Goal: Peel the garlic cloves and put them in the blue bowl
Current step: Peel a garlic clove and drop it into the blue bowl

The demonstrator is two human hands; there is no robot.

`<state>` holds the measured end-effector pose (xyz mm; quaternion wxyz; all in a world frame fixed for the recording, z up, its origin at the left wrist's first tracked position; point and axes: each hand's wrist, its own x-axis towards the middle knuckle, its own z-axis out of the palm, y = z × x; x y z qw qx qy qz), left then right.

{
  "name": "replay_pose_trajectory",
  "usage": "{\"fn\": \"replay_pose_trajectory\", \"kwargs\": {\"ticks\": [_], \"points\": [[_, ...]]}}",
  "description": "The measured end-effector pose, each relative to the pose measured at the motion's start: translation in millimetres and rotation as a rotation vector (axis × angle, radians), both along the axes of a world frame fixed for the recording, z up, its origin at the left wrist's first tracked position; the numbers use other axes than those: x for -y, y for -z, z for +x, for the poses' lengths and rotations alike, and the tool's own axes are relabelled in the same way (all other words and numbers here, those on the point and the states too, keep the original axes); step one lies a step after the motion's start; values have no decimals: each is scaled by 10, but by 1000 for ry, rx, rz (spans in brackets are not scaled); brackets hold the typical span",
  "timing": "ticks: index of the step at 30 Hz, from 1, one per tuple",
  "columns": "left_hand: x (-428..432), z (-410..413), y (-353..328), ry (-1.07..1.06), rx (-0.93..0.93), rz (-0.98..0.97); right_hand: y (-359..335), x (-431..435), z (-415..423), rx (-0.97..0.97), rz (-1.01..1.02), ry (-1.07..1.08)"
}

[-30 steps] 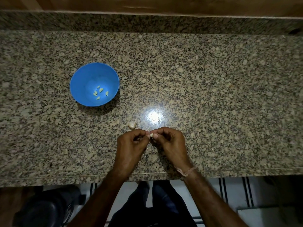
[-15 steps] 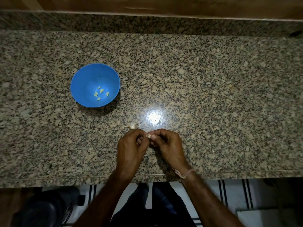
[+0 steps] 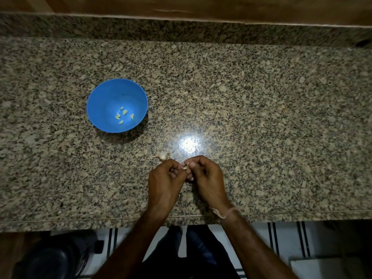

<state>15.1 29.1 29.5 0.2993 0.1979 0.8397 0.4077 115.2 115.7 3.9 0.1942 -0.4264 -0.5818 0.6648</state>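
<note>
A blue bowl [image 3: 104, 93] stands on the granite counter at the left, with several peeled pale cloves [image 3: 124, 112] lying in its bottom. Near the counter's front edge my left hand [image 3: 164, 179] and my right hand [image 3: 205, 176] meet fingertip to fingertip and pinch one small garlic cloves piece [image 3: 185, 167] between them. Most of that clove is hidden by the fingers. Just beyond my left hand's knuckles, the remainder of a garlic bulb [image 3: 162, 156] lies on the counter.
The speckled granite counter [image 3: 261, 117] runs the full width, with a raised backsplash [image 3: 181, 29] along its far side and a bright light reflection [image 3: 189, 144] just beyond my hands. Below the front edge are a tiled floor and a dark object [image 3: 54, 256] at lower left.
Both hands have stayed together over the same spot, working the clove with small finger movements. The bowl and the bulb have not moved.
</note>
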Motion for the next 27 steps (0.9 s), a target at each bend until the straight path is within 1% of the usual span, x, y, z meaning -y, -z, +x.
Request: {"fn": "replay_pose_trajectory", "kwargs": {"ticks": [2,4,8,10,12,14,18,22,25,27], "points": [[-9,16,-19,3,-23,0,36,-14,1,-3,-76,25],[-5,20,-25,25,-62,11,57,-27,13,-12,-101,19],[3,27,16,96,-165,-21,27,-74,43,-35,20,-117],[8,15,34,85,-151,-23,14,-104,49,-23,60,-180],[9,1,30,55,-113,-24,21,-130,56,-13,40,-184],[0,-3,23,26,-66,-41,37,-136,58,-6,-19,-147],[-3,0,72,-42,41,-48,26,-91,51,-47,-181,10],[26,18,91,-41,89,42,14,-58,49,-61,-183,77],[7,89,57,-33,82,111,7,-63,27,-76,-255,109],[10,106,57,-15,15,145,-3,-59,20,-90,-306,125]]}}
